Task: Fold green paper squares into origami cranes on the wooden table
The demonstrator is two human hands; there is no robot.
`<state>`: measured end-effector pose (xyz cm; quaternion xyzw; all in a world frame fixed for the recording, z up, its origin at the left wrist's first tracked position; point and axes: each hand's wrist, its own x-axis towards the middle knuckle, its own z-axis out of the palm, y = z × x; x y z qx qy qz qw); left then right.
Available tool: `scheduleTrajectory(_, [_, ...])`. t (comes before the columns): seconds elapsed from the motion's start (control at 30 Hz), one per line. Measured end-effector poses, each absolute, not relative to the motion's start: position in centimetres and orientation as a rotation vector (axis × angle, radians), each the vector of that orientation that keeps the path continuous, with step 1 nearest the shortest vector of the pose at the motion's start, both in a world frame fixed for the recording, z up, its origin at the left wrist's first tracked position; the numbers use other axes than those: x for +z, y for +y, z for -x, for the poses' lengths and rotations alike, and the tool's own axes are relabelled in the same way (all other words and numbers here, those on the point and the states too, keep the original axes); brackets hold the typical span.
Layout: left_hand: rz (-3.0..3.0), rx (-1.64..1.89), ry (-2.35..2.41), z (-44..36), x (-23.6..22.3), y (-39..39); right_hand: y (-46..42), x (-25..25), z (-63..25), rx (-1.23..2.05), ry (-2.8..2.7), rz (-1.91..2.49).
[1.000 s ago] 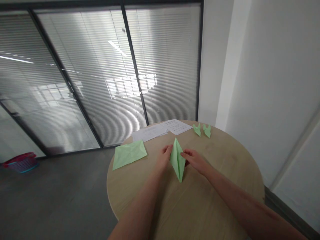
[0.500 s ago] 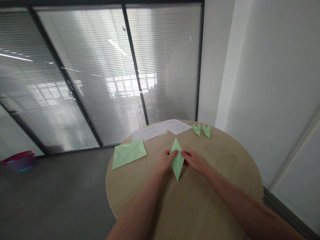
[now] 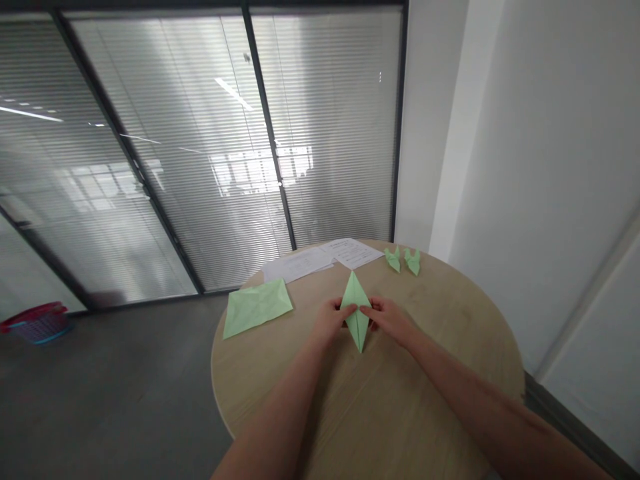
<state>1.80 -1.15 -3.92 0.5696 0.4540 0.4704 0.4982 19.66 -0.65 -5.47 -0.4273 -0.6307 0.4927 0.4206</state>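
Observation:
A light green paper folded into a long diamond [image 3: 356, 290] is held up between both hands over the round wooden table. My left hand [image 3: 332, 319] grips its left edge, thumb on the front face and fingers behind. From the other side my right hand [image 3: 387, 320] pinches the right edge, its thumb close to the left one by the centre crease. The fingers behind the paper are partly hidden. One point of the diamond faces away from me, the other toward me.
Creased green paper [image 3: 257, 307] lies flat at the table's left. White printed sheets [image 3: 300, 264] are at the back. Two small folded green paper figures [image 3: 393, 259] stand back right. The round table [image 3: 450, 347] sits near a wall; a red and blue basket [image 3: 40, 323] is on the floor.
The folded paper has turned slightly and its lower tip has moved up and right. Both thumbs now press nearer the centre crease, and more of the diamond's width shows.

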Motion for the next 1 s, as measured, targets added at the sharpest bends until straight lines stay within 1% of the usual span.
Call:
scheduleTrajectory(0.3, [-1.377, 1.102, 1.153, -1.6, -4.4, -0.7, -0.7, -5.4, -19.7, 1.234, -1.623, 1.121])
scheduleTrajectory(0.57, [-1.39, 1.155, 1.186, -1.5, -3.9, -1.0, -1.2, -4.9, -19.7, 1.311, -1.694, 1.021])
scheduleTrajectory(1.0, [-1.387, 1.225, 1.114, -1.3, -3.5, -1.0, -1.1, -5.0, -19.6, 1.212, -1.743, 1.083])
